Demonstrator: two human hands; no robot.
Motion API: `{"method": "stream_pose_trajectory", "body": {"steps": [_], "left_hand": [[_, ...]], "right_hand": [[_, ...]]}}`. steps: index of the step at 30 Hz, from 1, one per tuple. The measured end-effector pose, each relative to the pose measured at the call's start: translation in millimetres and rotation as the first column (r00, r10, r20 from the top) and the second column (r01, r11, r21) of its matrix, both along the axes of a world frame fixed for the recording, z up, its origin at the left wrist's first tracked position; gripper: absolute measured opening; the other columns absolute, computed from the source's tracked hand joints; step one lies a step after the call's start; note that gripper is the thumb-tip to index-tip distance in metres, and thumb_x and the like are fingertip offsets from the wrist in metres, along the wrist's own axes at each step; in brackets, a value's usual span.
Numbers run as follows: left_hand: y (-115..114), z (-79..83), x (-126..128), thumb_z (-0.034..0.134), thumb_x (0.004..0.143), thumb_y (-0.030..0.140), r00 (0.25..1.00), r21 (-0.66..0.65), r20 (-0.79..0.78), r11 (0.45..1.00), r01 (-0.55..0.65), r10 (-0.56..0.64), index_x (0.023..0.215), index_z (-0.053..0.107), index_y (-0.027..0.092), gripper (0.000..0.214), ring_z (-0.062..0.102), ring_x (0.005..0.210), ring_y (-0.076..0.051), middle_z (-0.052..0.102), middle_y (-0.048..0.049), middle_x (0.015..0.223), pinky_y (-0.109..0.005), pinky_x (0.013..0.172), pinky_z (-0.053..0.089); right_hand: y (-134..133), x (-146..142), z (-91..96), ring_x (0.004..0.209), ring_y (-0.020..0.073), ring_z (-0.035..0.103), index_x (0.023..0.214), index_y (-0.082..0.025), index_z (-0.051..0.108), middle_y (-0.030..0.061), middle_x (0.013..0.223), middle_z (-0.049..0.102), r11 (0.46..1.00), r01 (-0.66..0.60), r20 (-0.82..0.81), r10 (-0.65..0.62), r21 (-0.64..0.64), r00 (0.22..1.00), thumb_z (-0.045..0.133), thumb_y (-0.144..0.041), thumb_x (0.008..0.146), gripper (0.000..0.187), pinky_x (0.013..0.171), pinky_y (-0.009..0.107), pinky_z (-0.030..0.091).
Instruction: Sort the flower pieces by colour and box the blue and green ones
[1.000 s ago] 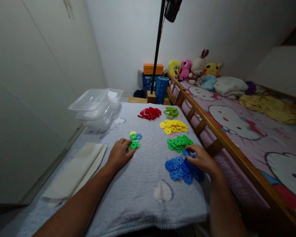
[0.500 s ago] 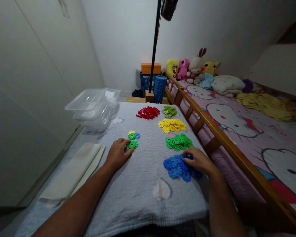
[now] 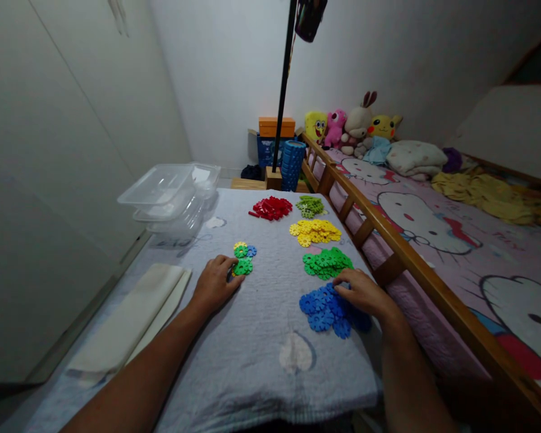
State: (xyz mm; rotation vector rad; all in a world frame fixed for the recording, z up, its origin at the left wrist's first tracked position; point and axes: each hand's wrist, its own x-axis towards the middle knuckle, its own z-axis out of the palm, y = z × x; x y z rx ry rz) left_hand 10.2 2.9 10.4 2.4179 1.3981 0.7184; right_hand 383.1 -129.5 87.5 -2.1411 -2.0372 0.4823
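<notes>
On pale cloth (image 3: 270,337), steady the disc cluster (image 3: 243,267) pinched left of centre by the left hand (image 3: 215,281), and tease single pieces by the rim from the blue pile (image 3: 321,308) under the right hand (image 3: 363,291), too hidden to tell if gripping.

Right: wooden bed rail (image 3: 370,210), pink Hello Kitty sheet (image 3: 451,264). Far end: SpongeBob plush (image 3: 316,126), pink plush (image 3: 335,128), rabbit plush (image 3: 358,123), Pikachu plush (image 3: 383,127). Back: blue foam roller (image 3: 293,165) beside black pole (image 3: 284,78); orange box (image 3: 268,127) behind. Left: stacked clear plastic containers (image 3: 162,192); folded cream cloth (image 3: 130,319) nearer.
</notes>
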Motion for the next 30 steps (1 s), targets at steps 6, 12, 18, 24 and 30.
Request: {"method": "stream_pose_trajectory", "body": {"steps": [6, 12, 18, 24, 30], "left_hand": [[0, 0.3, 0, 0.063, 0.085, 0.041, 1.000, -0.001, 0.013, 1.000, 0.005, -0.005, 0.114, 0.066, 0.020, 0.036, 0.060, 0.100, -0.028, 0.065, -0.0096, 0.108, -0.043, 0.092, 0.048], [1, -1.2, -1, 0.064, 0.084, 0.041, 1.000, -0.004, 0.024, 1.000, 0.002, -0.002, 0.112, 0.066, 0.022, 0.034, 0.060, 0.100, -0.028, 0.065, -0.0088, 0.107, -0.042, 0.092, 0.048], [0, 0.2, -1, 0.064, 0.084, 0.040, 0.999, -0.010, 0.036, 1.000, 0.009, -0.009, 0.111, 0.067, 0.022, 0.033, 0.060, 0.101, -0.028, 0.065, -0.0087, 0.107, -0.043, 0.092, 0.048], [-2, 2.2, -2, 0.065, 0.083, 0.040, 0.999, -0.014, 0.044, 1.000, 0.003, -0.003, 0.110, 0.067, 0.021, 0.033, 0.060, 0.099, -0.028, 0.065, -0.0089, 0.106, -0.043, 0.091, 0.049], [-1, 0.1, -2, 0.065, 0.083, 0.039, 0.999, -0.002, 0.045, 1.000, 0.008, -0.008, 0.111, 0.067, 0.022, 0.033, 0.060, 0.102, -0.028, 0.066, -0.0087, 0.107, -0.043, 0.092, 0.048]], "right_hand": [[39, -14, 26.8, 0.103, 0.0229, 0.066, 0.094, -0.023, 0.079, 0.0069, 0.103, 0.076, 0.997, -0.078, 0.114, 0.074, 0.028, 0.991, 0.057, -0.024, 0.086, 0.024, 0.094, 0.030, 0.044], [111, -33, 19.8, 0.112, 0.0252, 0.065, 0.116, -0.021, 0.076, 0.0106, 0.120, 0.074, 0.992, -0.081, 0.256, 0.103, -0.095, 0.961, 0.055, -0.014, 0.087, 0.037, 0.096, 0.031, 0.045], [142, -51, 7.8, 0.112, 0.0296, 0.067, 0.110, -0.021, 0.078, 0.0148, 0.119, 0.074, 0.982, -0.062, 0.343, 0.122, -0.179, 0.931, 0.059, -0.013, 0.083, 0.035, 0.094, 0.038, 0.049], [151, -59, 10.1, 0.114, 0.0284, 0.066, 0.117, -0.020, 0.075, 0.0145, 0.123, 0.072, 0.989, -0.044, 0.372, 0.094, -0.141, 0.923, 0.056, -0.010, 0.084, 0.039, 0.096, 0.037, 0.049], [142, -72, 15.6, 0.113, 0.0314, 0.065, 0.114, -0.017, 0.075, 0.0185, 0.119, 0.072, 0.996, -0.034, 0.379, 0.064, -0.086, 0.923, 0.057, -0.012, 0.085, 0.034, 0.093, 0.039, 0.049]]}}
